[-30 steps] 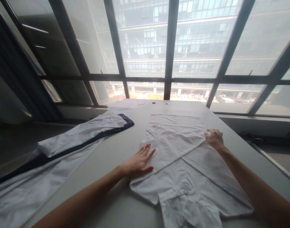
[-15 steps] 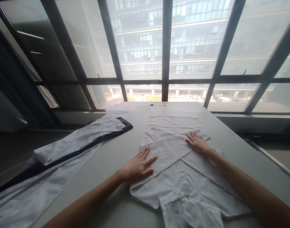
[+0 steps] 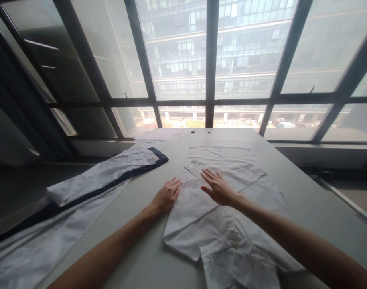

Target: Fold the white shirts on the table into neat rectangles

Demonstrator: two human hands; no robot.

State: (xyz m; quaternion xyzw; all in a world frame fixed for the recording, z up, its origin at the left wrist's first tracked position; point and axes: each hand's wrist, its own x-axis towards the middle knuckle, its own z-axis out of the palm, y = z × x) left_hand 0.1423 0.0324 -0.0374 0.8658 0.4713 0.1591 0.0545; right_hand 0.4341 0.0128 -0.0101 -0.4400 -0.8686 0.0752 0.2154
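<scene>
A white shirt-like garment (image 3: 231,233) lies spread on the table, with a long folded layer across its middle and creases near the end closest to me. At its left edge rests my left hand (image 3: 167,195), palm down, fingers stretched forward and touching the cloth's border. My right hand (image 3: 217,188) lies flat over the garment's middle, fingers extended and slightly apart. Neither hand grips anything. My right forearm covers part of the garment's right side.
To the left, white garments (image 3: 102,172) and a dark blue one (image 3: 132,173) lie layered over the edge of the white table (image 3: 144,224). Sheets of paper (image 3: 159,134) lie at the far left corner. Large windows (image 3: 180,52) rise beyond.
My right hand has slid left across the garment from its right side to the middle. My left hand has moved slightly left and away from me, to the cloth's edge.
</scene>
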